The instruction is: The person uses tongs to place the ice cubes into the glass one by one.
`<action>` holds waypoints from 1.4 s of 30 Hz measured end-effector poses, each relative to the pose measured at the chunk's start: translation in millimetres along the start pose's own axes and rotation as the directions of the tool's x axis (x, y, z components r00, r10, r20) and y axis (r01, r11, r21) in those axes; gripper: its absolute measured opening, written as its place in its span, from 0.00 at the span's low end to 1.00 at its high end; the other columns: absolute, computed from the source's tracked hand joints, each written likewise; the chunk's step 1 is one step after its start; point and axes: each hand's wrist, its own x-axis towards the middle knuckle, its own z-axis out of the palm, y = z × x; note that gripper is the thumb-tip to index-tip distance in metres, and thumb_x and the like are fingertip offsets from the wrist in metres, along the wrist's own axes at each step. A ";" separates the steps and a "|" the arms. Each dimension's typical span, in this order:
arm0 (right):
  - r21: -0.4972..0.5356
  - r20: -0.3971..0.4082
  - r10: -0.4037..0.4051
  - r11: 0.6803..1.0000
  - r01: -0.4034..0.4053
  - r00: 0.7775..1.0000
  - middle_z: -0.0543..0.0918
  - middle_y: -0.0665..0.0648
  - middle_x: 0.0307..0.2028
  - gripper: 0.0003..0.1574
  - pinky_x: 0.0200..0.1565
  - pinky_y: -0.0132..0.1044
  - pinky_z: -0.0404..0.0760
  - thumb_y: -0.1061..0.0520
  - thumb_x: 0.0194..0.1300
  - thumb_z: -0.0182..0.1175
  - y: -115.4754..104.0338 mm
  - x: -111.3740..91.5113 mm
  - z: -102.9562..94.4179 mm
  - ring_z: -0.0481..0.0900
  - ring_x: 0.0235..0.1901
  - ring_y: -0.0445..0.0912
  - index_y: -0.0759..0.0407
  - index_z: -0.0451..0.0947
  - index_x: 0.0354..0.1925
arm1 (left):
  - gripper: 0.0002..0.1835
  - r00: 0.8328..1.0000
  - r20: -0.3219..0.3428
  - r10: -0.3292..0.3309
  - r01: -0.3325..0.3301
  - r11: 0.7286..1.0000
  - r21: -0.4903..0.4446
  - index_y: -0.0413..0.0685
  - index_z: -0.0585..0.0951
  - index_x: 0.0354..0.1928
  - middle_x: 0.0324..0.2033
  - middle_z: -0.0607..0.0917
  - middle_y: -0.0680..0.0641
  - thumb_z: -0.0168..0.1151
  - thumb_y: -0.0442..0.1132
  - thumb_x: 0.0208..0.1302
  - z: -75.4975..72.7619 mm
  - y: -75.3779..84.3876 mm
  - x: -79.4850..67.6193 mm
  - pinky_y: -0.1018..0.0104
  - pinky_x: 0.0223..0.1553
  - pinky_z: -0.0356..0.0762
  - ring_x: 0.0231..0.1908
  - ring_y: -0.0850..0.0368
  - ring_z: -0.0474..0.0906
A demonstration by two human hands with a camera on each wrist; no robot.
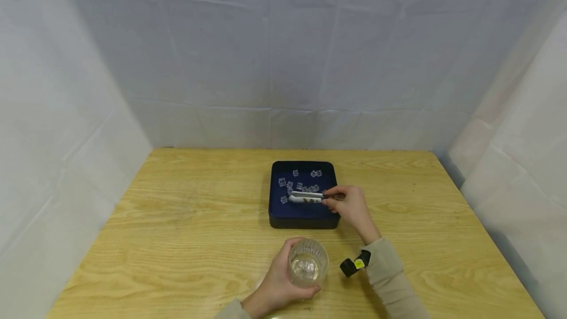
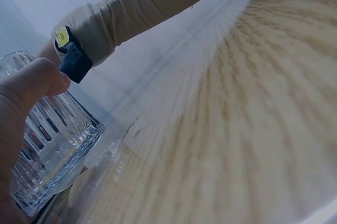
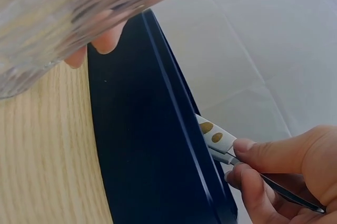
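We see the right hand point(image 1: 353, 207) pinching the tweezers point(image 1: 298, 199), long axis running leftward over the tray point(image 1: 304, 223); cubes point(image 1: 282, 181) lie in it, left of and beyond that grip; left hand point(image 1: 278, 279), farther from them, curls round the glass point(image 1: 308, 261).

head: soft, even light | left wrist: hazy, corner glare, tabletop point(image 2: 237, 129) blurred
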 end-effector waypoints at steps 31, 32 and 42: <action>0.073 -0.011 0.001 0.997 0.000 1.000 0.87 0.61 0.33 0.11 0.31 0.46 0.86 0.64 0.58 0.71 -14.3 -16.3 -27.0 0.86 0.29 0.56 0.67 0.86 0.41 | 0.50 1.000 -0.010 0.017 -0.017 1.000 -0.008 0.53 0.67 0.64 0.56 0.78 0.52 0.84 0.37 0.35 -0.3 -2.6 -0.1 0.55 0.60 0.74 0.55 0.51 0.76; 0.073 -0.010 -0.002 0.997 0.002 1.000 0.87 0.61 0.33 0.11 0.30 0.44 0.86 0.64 0.58 0.71 -15.4 -17.9 -28.9 0.86 0.30 0.56 0.67 0.86 0.41 | 0.50 1.000 -0.008 0.015 -0.015 1.000 -0.012 0.54 0.67 0.64 0.56 0.78 0.52 0.85 0.37 0.35 -0.2 -2.4 -0.1 0.55 0.60 0.74 0.55 0.51 0.76; 0.119 -0.001 0.016 0.993 -0.016 1.000 0.86 0.61 0.28 0.11 0.29 0.40 0.85 0.62 0.58 0.71 -35.4 -37.0 -49.1 0.83 0.25 0.50 0.66 0.86 0.40 | 0.50 1.000 0.000 -0.006 0.006 1.000 -0.025 0.57 0.67 0.64 0.56 0.78 0.54 0.85 0.37 0.34 0.3 -1.3 0.0 0.56 0.60 0.74 0.55 0.52 0.76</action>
